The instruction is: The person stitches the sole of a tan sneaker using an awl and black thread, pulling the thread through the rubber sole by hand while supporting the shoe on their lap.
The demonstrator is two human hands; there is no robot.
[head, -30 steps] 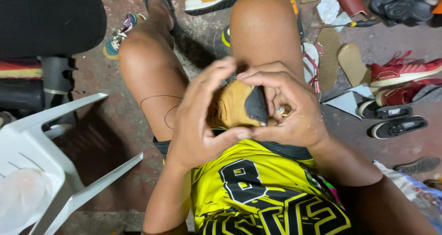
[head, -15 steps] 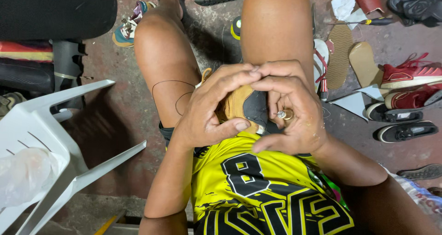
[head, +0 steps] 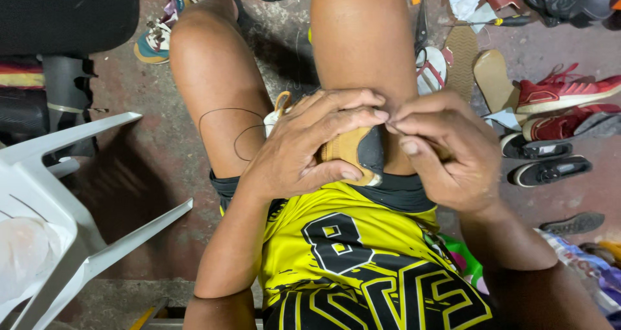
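white plastic chair at lower left. at frame centre the left hand has its grip clamped on a tan shoe; the right hand pinches fingertips together at its edge. red sneakers at right.

Head camera looks steeply down, close above the lap.

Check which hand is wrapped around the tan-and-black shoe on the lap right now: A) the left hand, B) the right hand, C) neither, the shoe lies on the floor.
A: the left hand curls over the shoe with its thumb under the edge, while the right hand only pinches at the black end beside it, fingertips meeting the left hand's.
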